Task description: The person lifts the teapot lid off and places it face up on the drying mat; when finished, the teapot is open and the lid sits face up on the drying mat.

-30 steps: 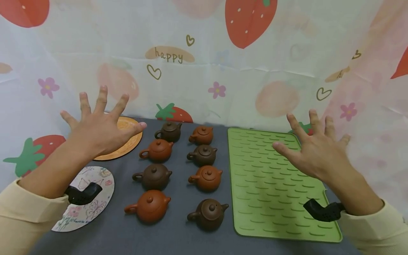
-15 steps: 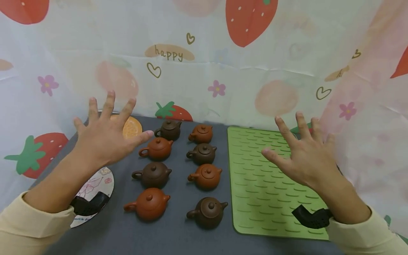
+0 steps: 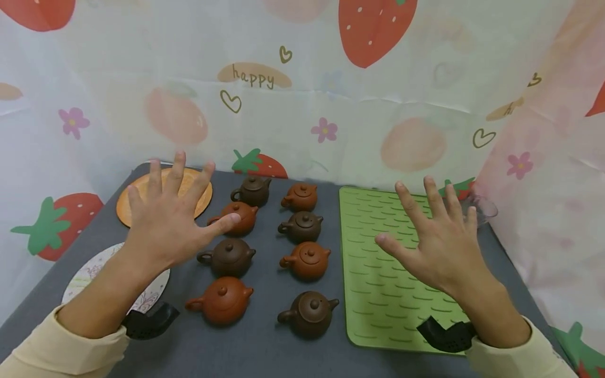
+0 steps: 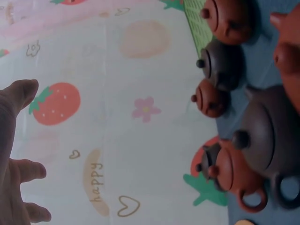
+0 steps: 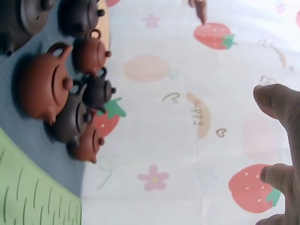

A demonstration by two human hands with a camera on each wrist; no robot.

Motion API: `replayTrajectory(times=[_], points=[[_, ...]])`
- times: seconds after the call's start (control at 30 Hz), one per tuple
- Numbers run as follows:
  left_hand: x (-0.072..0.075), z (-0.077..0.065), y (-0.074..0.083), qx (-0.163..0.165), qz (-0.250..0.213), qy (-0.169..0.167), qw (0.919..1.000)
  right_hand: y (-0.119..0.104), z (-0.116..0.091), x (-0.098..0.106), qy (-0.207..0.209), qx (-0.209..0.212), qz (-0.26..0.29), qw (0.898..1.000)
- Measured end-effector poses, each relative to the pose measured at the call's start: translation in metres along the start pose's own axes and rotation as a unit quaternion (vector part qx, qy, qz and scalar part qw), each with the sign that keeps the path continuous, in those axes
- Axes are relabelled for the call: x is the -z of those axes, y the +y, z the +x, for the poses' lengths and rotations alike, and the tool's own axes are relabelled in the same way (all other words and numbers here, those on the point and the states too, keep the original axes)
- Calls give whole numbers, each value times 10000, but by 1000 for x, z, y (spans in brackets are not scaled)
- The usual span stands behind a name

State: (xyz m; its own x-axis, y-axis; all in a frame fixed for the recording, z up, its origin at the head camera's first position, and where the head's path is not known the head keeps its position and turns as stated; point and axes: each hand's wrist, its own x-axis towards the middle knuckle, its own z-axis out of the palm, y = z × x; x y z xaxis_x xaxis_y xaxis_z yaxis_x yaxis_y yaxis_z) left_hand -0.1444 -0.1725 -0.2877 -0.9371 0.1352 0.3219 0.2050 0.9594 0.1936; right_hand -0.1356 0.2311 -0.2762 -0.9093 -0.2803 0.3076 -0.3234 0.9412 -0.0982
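Note:
Two columns of small clay teapots stand on the grey table, brown and reddish ones alternating. In the head view the front pair is a reddish teapot [image 3: 224, 303] and a brown teapot [image 3: 312, 315]. My left hand [image 3: 165, 226] hovers with fingers spread, its thumb overlapping another reddish teapot [image 3: 243, 223] in the view. Over the green ridged mat [image 3: 368, 315] my right hand [image 3: 441, 241] is held up, fingers spread too. Both hands hold nothing. In the wrist views, fingers of the left hand [image 4: 14, 154] and right hand [image 5: 283, 150] show against the curtain.
An orange round mat [image 3: 125, 207] lies at the back left, and a white patterned round mat [image 3: 87, 273] sits partly under the left forearm. A clear glass item [image 3: 487, 209] stands behind the right hand. A strawberry-print curtain [image 3: 283, 126] closes off the back.
Both hands have moved inward and lower in the head view, fingers still spread. More of the orange mat and the clear glass item now show. The teapots stay where they were.

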Motion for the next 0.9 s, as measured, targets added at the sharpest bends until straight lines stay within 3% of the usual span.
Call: replayTrajectory(times=[0.5, 0.9], points=[[-32, -19, 15, -348, -666, 174, 9970, -13, -16, -23, 528, 516, 820, 9939], [-50, -31, 25, -520, -1515, 174, 9869, -20, -22, -43, 703, 992, 1473, 9816]])
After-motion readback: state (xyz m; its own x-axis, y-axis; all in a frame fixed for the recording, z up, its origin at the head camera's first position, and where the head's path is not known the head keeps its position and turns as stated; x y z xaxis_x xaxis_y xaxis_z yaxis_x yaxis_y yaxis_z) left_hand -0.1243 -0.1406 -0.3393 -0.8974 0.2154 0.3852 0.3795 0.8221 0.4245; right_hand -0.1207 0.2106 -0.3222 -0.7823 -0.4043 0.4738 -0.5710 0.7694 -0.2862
